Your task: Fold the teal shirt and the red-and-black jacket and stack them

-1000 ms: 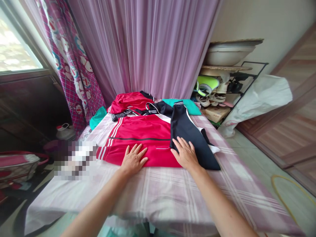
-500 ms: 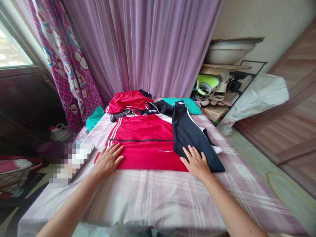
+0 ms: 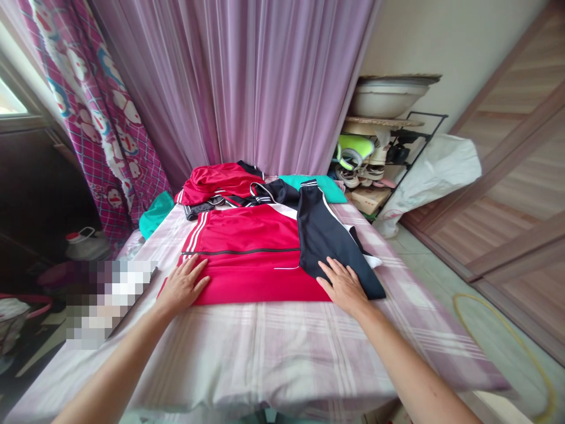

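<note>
A red and black zip-up track jacket [image 3: 247, 282] lies sideways on the table, its dark zipper running across it and its white-striped hem at the left. My left hand [image 3: 182, 284] rests flat on the red cloth near that hem, fingers apart. At the other end my right hand [image 3: 343, 285] lies open, palm down, where the red body meets the black sleeve [image 3: 324, 232]. That sleeve points away from me, ending in a striped cuff. A white and black part of the cloth shows beyond its right side.
Behind the jacket lie a rumpled red garment [image 3: 216, 179], black striped clothing and a teal cloth [image 3: 315, 185]. A checked tablecloth [image 3: 247, 347] covers the table. A pixelated patch hides something at the left edge. A shoe rack [image 3: 412, 147] and white sack [image 3: 435, 176] stand at the right.
The view has turned slightly right, so everything sits further left. Both hands remain flat at about the same spots on the jacket.
</note>
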### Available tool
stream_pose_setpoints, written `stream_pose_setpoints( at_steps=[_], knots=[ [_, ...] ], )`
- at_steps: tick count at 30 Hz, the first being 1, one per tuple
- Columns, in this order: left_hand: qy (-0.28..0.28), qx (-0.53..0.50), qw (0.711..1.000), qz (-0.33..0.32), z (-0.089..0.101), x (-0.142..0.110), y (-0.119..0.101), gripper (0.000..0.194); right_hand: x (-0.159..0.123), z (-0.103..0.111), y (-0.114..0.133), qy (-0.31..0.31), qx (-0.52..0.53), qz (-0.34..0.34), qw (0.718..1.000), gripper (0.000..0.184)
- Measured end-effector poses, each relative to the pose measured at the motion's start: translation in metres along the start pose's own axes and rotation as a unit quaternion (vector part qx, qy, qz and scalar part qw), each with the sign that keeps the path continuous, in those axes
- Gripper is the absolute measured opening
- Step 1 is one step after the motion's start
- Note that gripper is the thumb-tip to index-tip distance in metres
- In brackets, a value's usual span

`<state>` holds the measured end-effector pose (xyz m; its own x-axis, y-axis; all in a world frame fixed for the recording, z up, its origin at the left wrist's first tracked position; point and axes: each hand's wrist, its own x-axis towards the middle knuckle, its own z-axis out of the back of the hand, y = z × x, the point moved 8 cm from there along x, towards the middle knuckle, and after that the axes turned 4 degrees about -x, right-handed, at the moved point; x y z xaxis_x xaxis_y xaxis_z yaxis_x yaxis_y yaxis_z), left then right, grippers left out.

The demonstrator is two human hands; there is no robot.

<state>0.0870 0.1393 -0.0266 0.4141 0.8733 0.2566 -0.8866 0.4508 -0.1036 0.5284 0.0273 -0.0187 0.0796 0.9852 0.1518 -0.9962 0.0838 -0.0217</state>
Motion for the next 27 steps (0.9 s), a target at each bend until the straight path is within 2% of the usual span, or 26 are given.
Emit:
stream_pose_setpoints(
  at_steps=[3, 6, 11, 15, 18, 20, 23, 25, 27],
  knots=[
    [0.001, -0.001, 1.000, -0.016, -0.004, -0.001, 0.002, 0.057, -0.004, 0.003, -0.027, -0.062, -0.016, -0.005, 0.998, 0.049],
    [-0.005, -0.006, 1.000, -0.027, -0.005, -0.001, 0.007, 0.056, -0.009, -0.004, -0.048, -0.083, -0.033, -0.017, 0.996, 0.048],
    [-0.008, 0.004, 1.000, -0.027, -0.008, 0.000, 0.012, 0.060, -0.015, -0.006, -0.051, -0.124, -0.020, -0.013, 0.992, 0.045],
    [0.000, 0.013, 0.999, -0.037, -0.011, 0.000, 0.013, 0.060, -0.008, 0.010, -0.063, -0.160, 0.040, -0.024, 0.986, 0.039],
    [0.002, 0.018, 0.999, -0.046, -0.013, 0.001, 0.015, 0.059, 0.007, 0.031, -0.091, -0.194, 0.064, -0.112, 0.973, 0.040],
    [0.001, 0.024, 0.999, -0.046, -0.014, 0.002, 0.017, 0.060, 0.019, 0.039, -0.106, -0.181, 0.063, -0.180, 0.965, 0.043],
    [0.003, 0.032, 0.998, -0.057, -0.012, 0.003, 0.017, 0.059, 0.034, 0.038, -0.113, -0.114, 0.077, -0.248, 0.959, 0.046],
    [0.009, 0.037, 0.997, -0.061, -0.008, 0.003, 0.014, 0.055, 0.038, 0.038, -0.105, -0.100, 0.086, -0.245, 0.961, 0.038],
    [0.019, 0.049, 0.998, -0.044, -0.002, 0.004, 0.012, 0.055, 0.036, 0.044, -0.091, -0.136, 0.076, -0.204, 0.966, 0.030]
  ],
)
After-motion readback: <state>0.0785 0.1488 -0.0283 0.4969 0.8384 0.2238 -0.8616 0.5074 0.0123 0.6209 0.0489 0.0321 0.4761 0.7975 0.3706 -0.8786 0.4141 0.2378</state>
